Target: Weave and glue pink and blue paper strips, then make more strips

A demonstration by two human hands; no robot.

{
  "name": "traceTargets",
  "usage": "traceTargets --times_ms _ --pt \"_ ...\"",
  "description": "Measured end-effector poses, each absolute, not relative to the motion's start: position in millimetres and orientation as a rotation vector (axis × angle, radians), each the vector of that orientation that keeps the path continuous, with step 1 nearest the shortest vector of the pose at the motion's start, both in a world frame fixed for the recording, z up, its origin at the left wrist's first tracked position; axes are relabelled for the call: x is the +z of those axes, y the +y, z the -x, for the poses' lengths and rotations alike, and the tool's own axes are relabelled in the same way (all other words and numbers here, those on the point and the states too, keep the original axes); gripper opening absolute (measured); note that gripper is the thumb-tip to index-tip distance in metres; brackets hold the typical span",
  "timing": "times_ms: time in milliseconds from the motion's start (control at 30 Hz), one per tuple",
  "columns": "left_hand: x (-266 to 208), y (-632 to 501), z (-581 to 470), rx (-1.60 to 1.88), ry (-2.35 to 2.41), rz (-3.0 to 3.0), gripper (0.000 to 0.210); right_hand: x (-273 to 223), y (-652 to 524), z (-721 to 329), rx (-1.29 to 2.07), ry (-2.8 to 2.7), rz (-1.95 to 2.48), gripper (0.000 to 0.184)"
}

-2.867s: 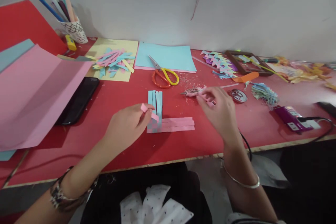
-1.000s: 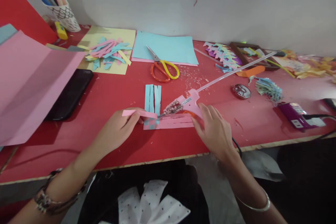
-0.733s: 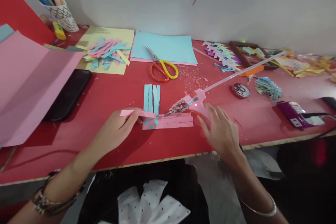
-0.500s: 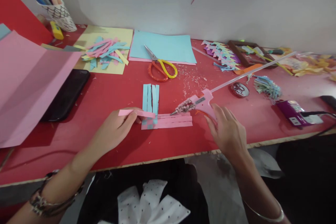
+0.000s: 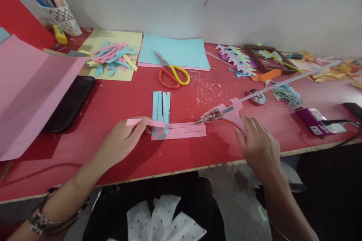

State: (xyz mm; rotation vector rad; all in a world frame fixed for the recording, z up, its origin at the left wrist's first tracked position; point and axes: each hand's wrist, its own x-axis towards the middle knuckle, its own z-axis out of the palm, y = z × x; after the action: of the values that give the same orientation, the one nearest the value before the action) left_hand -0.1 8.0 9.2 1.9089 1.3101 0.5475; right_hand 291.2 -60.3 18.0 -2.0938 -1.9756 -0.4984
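My left hand (image 5: 126, 135) pinches a pink paper strip (image 5: 154, 123) over the corner of a woven piece. That piece joins upright blue paper strips (image 5: 161, 105) with pink strips (image 5: 188, 132) running to the right, checkered where they cross. Wrapped round the handle of a pink glue gun (image 5: 226, 113) is my right hand (image 5: 260, 139). The gun's metal nozzle hangs just over the pink strips' upper edge, towards their right end. A long clear glue stick (image 5: 288, 79) sticks out of its back. Some fingertips of my left hand are hidden behind the strip.
Scissors (image 5: 172, 75) lie partly on blue paper sheets (image 5: 178, 51). Cut strips (image 5: 113, 56) are heaped on a yellow sheet (image 5: 124, 76). A black phone (image 5: 70, 105) rests at left under pink paper (image 5: 31, 90). A purple power box (image 5: 311, 120) with a cord sits at right.
My right hand has moved the glue gun to the right along the pink strips, nozzle and glue stick with it. My left hand stays with its strip at the woven corner.
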Motion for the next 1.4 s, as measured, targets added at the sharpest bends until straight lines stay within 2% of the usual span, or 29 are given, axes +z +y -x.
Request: traceTargets --times_ms 433,667,800,967,1033,1100,1200,1333,1400 --pt "17.1 5.5 -1.9 0.523 1.307 -1.850 0.037 23.2 -67.3 -310.9 -0.574 -1.918 2.180 0.035" --pt "11.3 6.5 -1.0 0.549 1.291 -1.876 0.038 17.0 -18.2 -311.4 -0.360 -1.873 2.141 0.037" --pt "4.5 8.7 0.5 0.597 1.280 -1.883 0.041 12.7 18.9 -302.8 -0.171 -1.965 2.108 0.031" --pt "4.1 9.1 0.1 0.583 1.343 -1.992 0.043 28.6 28.9 -273.5 -0.250 -1.974 1.980 0.030" --pt "7.9 8.8 -2.9 0.598 1.345 -2.034 0.043 37.8 23.2 -252.8 -0.013 -2.076 1.767 0.027" --pt "12.6 8.2 -8.0 0.630 1.305 -2.054 0.040 44.3 17.3 -231.4 0.366 -2.205 1.497 0.035" --pt "17.6 6.7 -16.9 0.671 1.254 -2.056 0.035 47.8 13.3 -209.1 0.780 -2.200 1.320 0.043" --pt "14.8 3.8 -23.6 0.627 1.150 -2.071 0.047 47.3 14.5 -206.8 1.059 -2.063 1.263 0.034" --pt "10.6 2.6 -23.4 0.603 1.116 -2.143 0.042 46.1 14.9 -213.1 1.059 -2.010 1.280 0.026"
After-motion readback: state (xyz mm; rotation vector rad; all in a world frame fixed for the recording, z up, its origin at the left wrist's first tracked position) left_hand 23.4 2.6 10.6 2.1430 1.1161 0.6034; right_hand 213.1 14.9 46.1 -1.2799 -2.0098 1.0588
